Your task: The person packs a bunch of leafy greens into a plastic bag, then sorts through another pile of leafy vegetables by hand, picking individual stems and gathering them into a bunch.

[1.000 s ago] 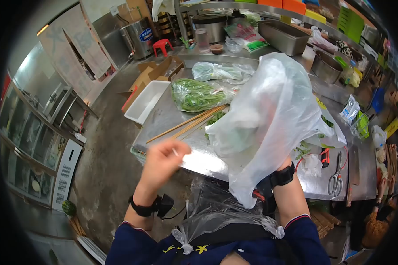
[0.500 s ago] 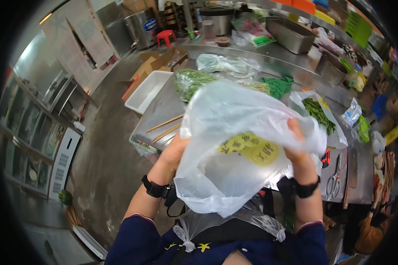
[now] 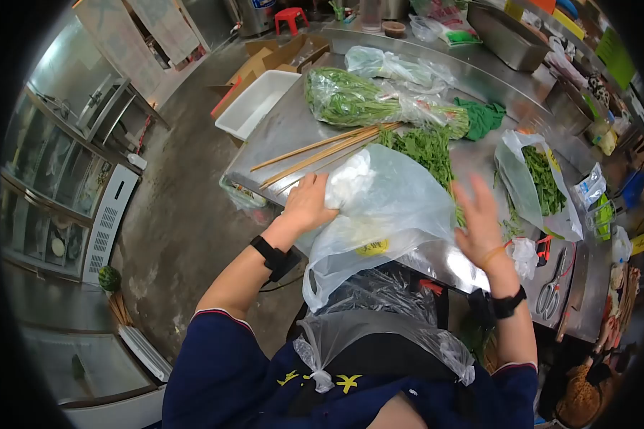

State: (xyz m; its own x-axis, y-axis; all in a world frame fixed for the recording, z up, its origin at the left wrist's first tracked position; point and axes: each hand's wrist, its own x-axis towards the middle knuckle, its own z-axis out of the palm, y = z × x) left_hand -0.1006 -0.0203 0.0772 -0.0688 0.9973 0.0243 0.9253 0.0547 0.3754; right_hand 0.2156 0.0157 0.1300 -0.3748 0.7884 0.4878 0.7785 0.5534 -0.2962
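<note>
A translucent white plastic bag [image 3: 401, 193] with a yellow printed patch lies spread over the near edge of the metal table, one corner hanging down. My left hand [image 3: 308, 205] rests at its left side, thumb stretched out against the plastic. On the other side, my right hand [image 3: 481, 222] is raised with fingers spread, slightly blurred, beside the bag and holding nothing. Behind the bag lie loose green leafy stems [image 3: 423, 151], partly covered by it. Several wooden sticks [image 3: 315, 154] lie left of the greens.
Bagged greens [image 3: 343, 96] and a green cloth [image 3: 481, 118] lie farther back. To the right are an open bag of leaves [image 3: 544, 179] and scissors [image 3: 549, 297]. A white tub [image 3: 257, 104] stands by the table's left edge, next to a cardboard box [image 3: 300, 53].
The plastic bag has come down from in front of me onto the table, uncovering the greens and sticks. My right hand has let go of it and spread its fingers.
</note>
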